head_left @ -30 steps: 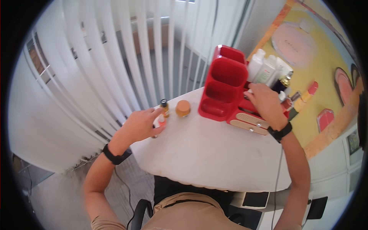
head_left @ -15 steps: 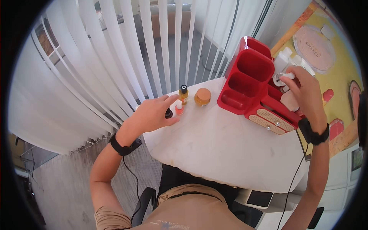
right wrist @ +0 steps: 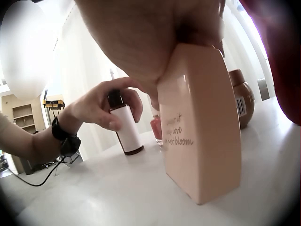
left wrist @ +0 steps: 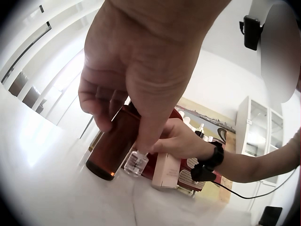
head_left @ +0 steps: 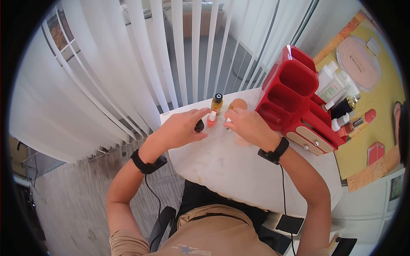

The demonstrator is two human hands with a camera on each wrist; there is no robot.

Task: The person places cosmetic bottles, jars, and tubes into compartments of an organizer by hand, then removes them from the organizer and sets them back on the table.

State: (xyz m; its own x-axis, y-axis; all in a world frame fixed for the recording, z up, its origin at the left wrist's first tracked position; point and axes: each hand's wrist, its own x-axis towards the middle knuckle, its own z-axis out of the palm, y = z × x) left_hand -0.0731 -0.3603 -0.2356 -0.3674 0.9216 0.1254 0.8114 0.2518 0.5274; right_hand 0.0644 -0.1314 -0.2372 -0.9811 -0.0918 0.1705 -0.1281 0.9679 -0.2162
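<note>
Roughly mid-frame in the head view, left hand has fingers curled round the dark cap of a tilted brown bottle. Right hand pinches a small clear bottle, fingers narrow; pale pink bottle against that hand. Coral nail polish between hands. Red organizer upper right, on desk.
</note>
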